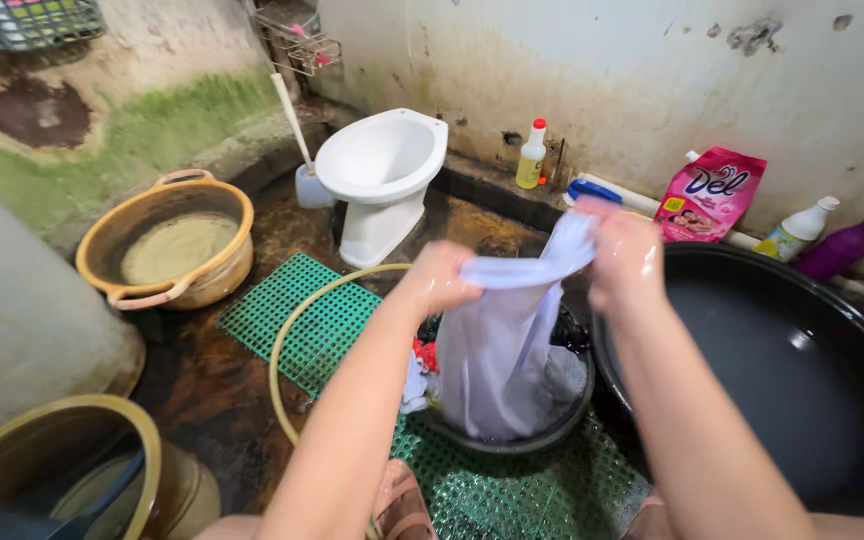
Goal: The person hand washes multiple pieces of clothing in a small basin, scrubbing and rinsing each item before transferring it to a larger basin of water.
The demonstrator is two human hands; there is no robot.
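Observation:
My left hand (439,279) and my right hand (620,258) both grip the top edge of a wet pale lilac garment (500,350), stretched between them. The cloth hangs down into a small dark basin (552,425) that holds more laundry, with red and white pieces at its left side. The basin stands on a green plastic grid mat (302,320).
A large black tub of water (802,370) is at the right. A white toilet (384,165) and brush stand behind. An orange basin (167,240) of murky water is left; a yellow hose (282,350) curves over the mat. Detergent pouch (709,195) and bottles line the wall.

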